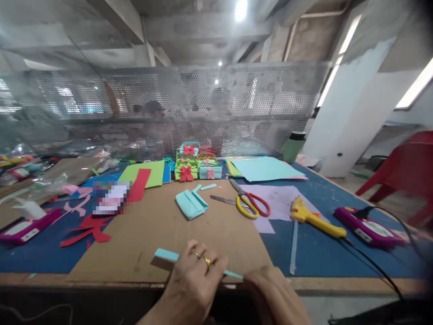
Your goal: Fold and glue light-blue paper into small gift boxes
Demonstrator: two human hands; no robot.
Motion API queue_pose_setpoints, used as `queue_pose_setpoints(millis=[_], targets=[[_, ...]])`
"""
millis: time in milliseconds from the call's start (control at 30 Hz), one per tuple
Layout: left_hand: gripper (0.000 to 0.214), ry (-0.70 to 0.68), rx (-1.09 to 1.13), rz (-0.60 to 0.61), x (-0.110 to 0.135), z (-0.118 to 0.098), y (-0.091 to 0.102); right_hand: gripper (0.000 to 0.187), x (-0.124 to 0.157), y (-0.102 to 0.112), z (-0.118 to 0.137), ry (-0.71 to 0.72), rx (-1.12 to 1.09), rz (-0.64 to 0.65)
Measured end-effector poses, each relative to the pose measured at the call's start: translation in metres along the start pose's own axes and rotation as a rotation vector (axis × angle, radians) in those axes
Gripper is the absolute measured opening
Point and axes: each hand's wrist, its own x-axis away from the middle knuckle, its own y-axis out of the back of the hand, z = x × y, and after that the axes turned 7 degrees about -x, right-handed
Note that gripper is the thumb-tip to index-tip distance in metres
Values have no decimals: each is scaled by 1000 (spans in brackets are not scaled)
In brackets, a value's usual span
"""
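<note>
A light blue paper strip [166, 254] runs across the front edge of the cardboard sheet [142, 243]. My left hand [199, 275], with rings on its fingers, is closed over the strip's middle. At the strip's right end, my right hand [272, 293] is closed with its fingertips on the narrow tip; its lower part is partly hidden below the table edge. Beyond the hands lies a folded light blue paper piece [191, 204], with a small blue offcut [208, 187] behind it. Scissors [248, 203] with one yellow and one red handle lie with blades apart to the right.
A yellow glue gun [318, 221] with a cord and a purple power strip [368, 229] lie right. Small paper baskets with bows [186, 171] and stacked paper sheets [267, 169] stand behind. Red paper scraps [91, 230] and a phone [112, 198] lie left. A green bottle [294, 148] stands far right.
</note>
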Motion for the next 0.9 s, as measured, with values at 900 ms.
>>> queue_pose_setpoints(millis=[900], targets=[[34,349,77,436,-53,47,-19,30,-7,115,-161,-266,957,286]])
